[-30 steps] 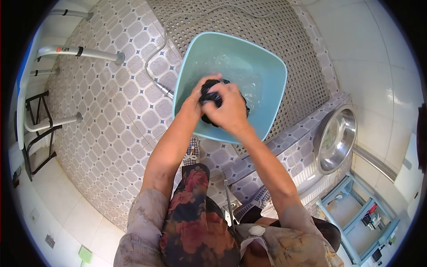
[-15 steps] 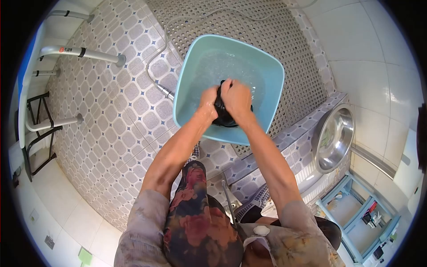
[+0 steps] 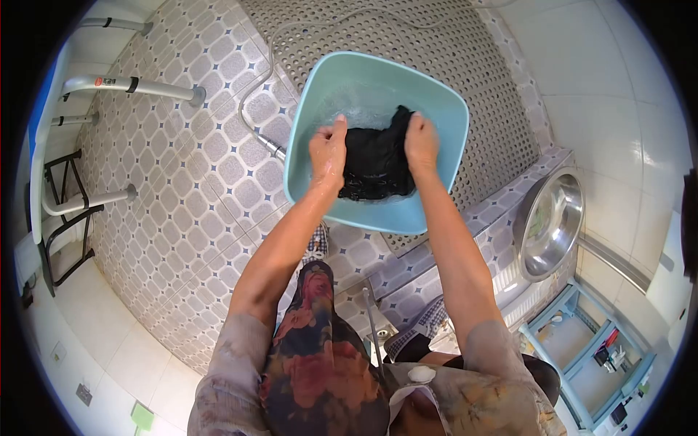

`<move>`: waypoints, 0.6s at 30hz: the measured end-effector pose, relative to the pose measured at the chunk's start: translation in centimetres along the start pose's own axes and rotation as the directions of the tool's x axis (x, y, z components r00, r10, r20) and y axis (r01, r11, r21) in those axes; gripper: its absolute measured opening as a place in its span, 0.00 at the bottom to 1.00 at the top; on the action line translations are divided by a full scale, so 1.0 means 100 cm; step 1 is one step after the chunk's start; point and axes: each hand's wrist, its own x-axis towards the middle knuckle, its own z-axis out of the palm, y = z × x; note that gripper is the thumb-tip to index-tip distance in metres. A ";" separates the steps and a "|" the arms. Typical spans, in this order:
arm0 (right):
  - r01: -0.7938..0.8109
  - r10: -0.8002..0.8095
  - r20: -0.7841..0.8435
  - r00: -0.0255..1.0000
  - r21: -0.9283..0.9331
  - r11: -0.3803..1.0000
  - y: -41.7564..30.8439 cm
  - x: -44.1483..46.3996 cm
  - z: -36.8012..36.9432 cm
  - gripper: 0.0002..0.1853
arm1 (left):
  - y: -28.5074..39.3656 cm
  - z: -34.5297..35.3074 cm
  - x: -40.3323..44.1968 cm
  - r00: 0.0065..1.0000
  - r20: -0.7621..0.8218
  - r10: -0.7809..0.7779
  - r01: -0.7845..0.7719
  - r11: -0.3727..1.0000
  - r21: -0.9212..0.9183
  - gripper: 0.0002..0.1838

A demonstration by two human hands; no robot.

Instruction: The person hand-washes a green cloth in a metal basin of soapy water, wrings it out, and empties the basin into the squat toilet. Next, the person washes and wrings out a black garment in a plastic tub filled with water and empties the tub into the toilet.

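Observation:
A black cloth [image 3: 374, 160] is spread out between my two hands inside a light blue-green basin [image 3: 442, 190] that holds some water. My left hand [image 3: 329, 154] grips the cloth's left edge, thumb pointing up. At the cloth's upper right corner, my right hand [image 3: 421, 143] is closed on a bunched part of it, slightly blurred. The lower part of the cloth looks wet and lies low in the basin.
A shower head [image 3: 273, 149] with a hose touches the basin's left side. A steel bowl [image 3: 550, 225] leans at the right, above a blue shelf [image 3: 582, 356]. Grey perforated mat [image 3: 494, 131] lies under the basin. Metal rails [image 3: 145, 87] stand left.
My hands were close together around the bunched black cloth. Now they have moved apart, and the cloth is opened out between them.

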 end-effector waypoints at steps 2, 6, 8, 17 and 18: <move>-0.086 0.079 0.055 0.995 0.128 0.988 -0.011 -0.002 -0.025 0.20 | 0.000 -0.005 0.002 0.945 -0.028 0.326 -0.299 0.895 0.330 0.25; 0.252 -0.250 0.033 0.968 -0.144 0.957 0.017 -0.019 0.015 0.16 | 0.005 -0.003 0.009 0.910 0.224 0.350 -0.374 0.455 0.808 0.24; 0.288 -0.275 0.086 0.958 -0.244 0.926 0.013 -0.021 0.015 0.18 | 0.000 0.001 0.019 0.927 0.276 0.255 -0.343 0.278 0.897 0.22; -0.100 -0.063 0.238 0.969 0.614 0.783 0.003 0.016 -0.026 0.09 | 0.002 -0.016 0.040 0.867 0.355 0.350 -0.493 0.710 0.504 0.11; -0.080 -0.087 0.223 0.971 0.644 0.761 -0.005 0.011 -0.038 0.07 | -0.001 -0.017 0.044 0.891 0.295 0.345 -0.437 0.829 0.350 0.06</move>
